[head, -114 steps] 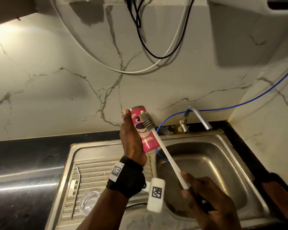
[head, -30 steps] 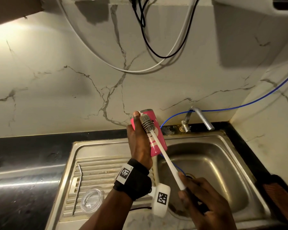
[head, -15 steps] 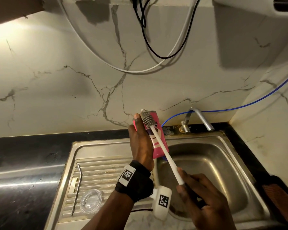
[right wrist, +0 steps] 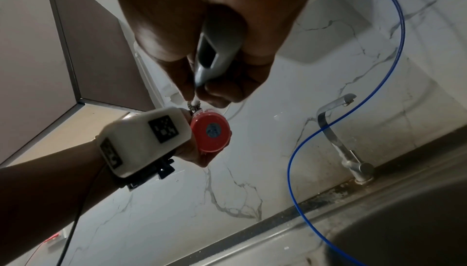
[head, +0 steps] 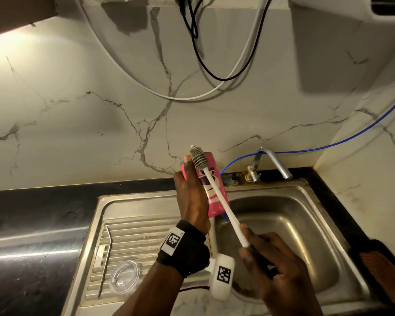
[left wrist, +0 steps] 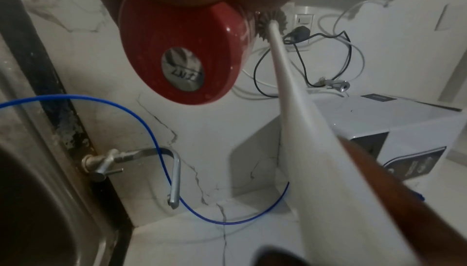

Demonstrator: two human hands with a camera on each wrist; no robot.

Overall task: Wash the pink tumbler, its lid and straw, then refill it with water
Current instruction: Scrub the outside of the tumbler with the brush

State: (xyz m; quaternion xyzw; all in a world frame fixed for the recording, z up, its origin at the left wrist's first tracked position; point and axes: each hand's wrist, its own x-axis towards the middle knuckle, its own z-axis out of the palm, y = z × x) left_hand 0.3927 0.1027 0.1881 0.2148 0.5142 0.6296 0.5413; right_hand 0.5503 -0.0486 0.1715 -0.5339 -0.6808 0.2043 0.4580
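My left hand (head: 193, 201) grips the pink tumbler (head: 211, 190) above the sink (head: 306, 201) — near its left edge — tilted, base toward me. My right hand (head: 276, 267) is closed around the bottle brush (head: 217, 185), bristles against the tumbler's side near its far end. The clear lid (head: 124, 280) and metal straw (head: 105, 258) lie on the drainboard.

Sink bowl (head: 290, 215): I see open room inside, to the right.
Tap (head: 274, 161): sticks out over the far edge.
Blue tube (head: 328, 145): hangs near the tap.
Rack side, left: straw (head: 105, 258) and lid (head: 124, 279) lie there.
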